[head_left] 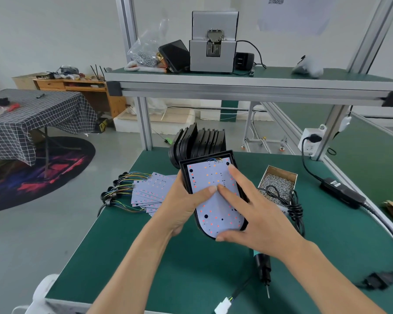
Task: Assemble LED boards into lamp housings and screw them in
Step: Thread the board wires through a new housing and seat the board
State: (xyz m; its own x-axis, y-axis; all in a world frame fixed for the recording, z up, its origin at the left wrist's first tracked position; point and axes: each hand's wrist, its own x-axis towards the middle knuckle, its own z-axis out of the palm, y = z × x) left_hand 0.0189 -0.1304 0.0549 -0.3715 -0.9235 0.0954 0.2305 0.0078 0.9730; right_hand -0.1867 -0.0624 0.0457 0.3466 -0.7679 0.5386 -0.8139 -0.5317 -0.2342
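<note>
A black lamp housing [184, 175] is held tilted above the green table, with a white LED board [216, 207] lying inside it. My left hand [186, 200] grips the housing's left edge, thumb on the board. My right hand [247, 207] lies over the board with straight fingers pressing on it and the thumb at the housing's near rim. A fan of spare LED boards [152, 189] with coloured wires lies to the left. Several empty black housings [200, 141] stand stacked behind. An electric screwdriver [262, 268] lies on the table under my right forearm.
A cardboard box of screws [277, 184] sits right of the housing, with a coiled black cable [293, 207] beside it. A power adapter [343, 192] and socket strip [311, 141] are at the right. An upper shelf [236, 87] carries a screw feeder [213, 41].
</note>
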